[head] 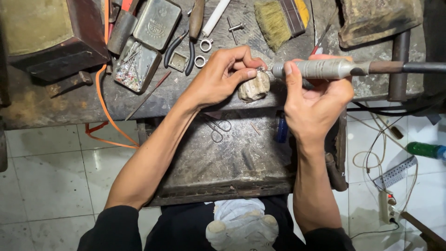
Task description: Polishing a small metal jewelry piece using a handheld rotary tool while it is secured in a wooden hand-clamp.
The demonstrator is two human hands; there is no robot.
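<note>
My right hand (pixel 316 100) grips a grey rotary tool handpiece (pixel 320 69) whose dark flexible shaft (pixel 409 67) runs off to the right. Its tip meets a tiny metal piece pinched between thumb and fingers of my left hand (pixel 223 74). That hand rests against a worn wooden bench peg (pixel 254 87) at the front edge of the dark workbench (pixel 55 102). The piece itself is too small to make out.
On the bench lie an open tin of small bits (pixel 135 65), a shut tin (pixel 157 22), pliers (pixel 179 44), two metal rings (pixel 203 52), a brush (pixel 278 18) and a wooden block (pixel 376 18). Scissors (pixel 217 128) lie in the metal tray (pixel 232 172) below. Cables, a power strip (pixel 386 207) and a green bottle (pixel 425 149) are on the tiled floor.
</note>
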